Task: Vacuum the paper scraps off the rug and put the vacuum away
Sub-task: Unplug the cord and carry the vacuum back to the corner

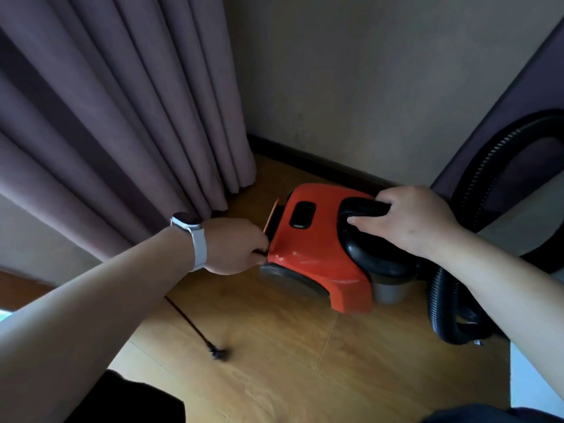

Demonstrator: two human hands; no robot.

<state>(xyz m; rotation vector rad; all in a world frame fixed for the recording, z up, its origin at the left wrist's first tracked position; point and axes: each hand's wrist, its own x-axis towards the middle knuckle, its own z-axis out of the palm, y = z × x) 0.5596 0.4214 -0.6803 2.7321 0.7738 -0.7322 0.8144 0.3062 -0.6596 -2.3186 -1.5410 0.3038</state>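
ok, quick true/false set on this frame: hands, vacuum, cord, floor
1. The right hand grips the black carry handle of the orange vacuum. True.
2. The left hand lies flat on the floor. False: its fingers pinch the power cord at the vacuum's end.
3. The plug is in a wall socket. False: it lies loose on the wood floor.
4. The vacuum sits on a rug. False: it is on the wood floor, near the curtain.
5. A ribbed black hose loops beside the vacuum. True.
6. A watch is on the left wrist. True.
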